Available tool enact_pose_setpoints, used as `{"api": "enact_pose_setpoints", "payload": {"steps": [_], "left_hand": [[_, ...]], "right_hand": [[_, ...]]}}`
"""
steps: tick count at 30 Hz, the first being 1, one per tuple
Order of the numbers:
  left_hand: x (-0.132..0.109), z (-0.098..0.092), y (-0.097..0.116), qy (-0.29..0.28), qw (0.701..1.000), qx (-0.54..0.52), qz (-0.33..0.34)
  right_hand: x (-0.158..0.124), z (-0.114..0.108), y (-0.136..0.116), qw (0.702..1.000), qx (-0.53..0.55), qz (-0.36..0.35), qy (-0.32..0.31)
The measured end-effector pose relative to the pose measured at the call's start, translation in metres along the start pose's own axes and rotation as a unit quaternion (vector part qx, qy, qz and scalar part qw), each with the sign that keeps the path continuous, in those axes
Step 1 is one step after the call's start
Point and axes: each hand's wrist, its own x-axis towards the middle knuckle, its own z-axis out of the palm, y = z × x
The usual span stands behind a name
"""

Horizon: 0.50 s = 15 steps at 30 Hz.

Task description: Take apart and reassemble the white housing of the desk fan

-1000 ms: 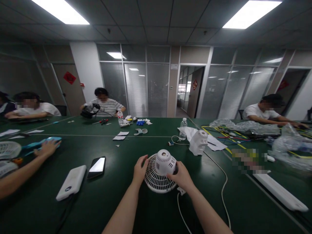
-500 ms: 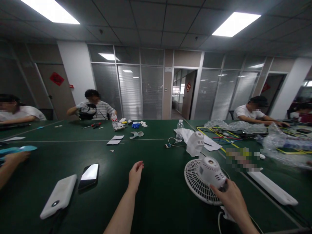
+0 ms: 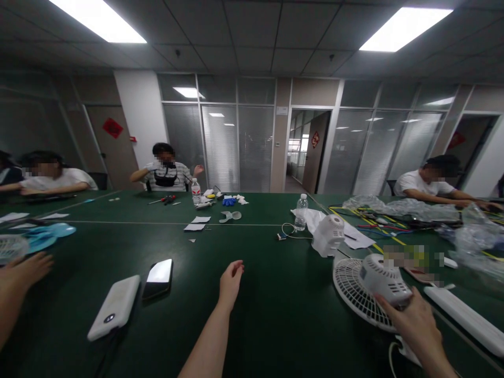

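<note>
White fan housing in right hand, left hand loosely curled, hands well apart

Left hand and left forearm are bare; the right hand (what shows) is too.

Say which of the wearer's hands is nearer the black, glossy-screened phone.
Left. The left hand is right of the phone, apart from it; the right hand is farther right, on the round white plastic fan part.
</note>
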Motion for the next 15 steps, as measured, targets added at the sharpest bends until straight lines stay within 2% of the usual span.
{"api": "enact_pose_setpoints", "payload": {"steps": [3,8,13,15], "left_hand": [[0.001,0.000,-0.001,-0.004,1.000,0.005,-0.004],[0.004,0.000,-0.004,-0.008,1.000,0.009,-0.007],[0.005,0.000,-0.006,-0.007,1.000,0.019,-0.005],[0.006,0.000,-0.008,-0.006,1.000,0.018,-0.004]], "right_hand": [[0.003,-0.006,-0.005,1.000,-0.014,0.005,-0.024],[0.016,-0.010,-0.011,0.999,-0.027,-0.019,-0.009],[0.028,-0.017,-0.023,0.999,-0.040,-0.004,-0.037],[0.027,-0.023,-0.029,0.998,-0.050,-0.030,-0.018]]}}
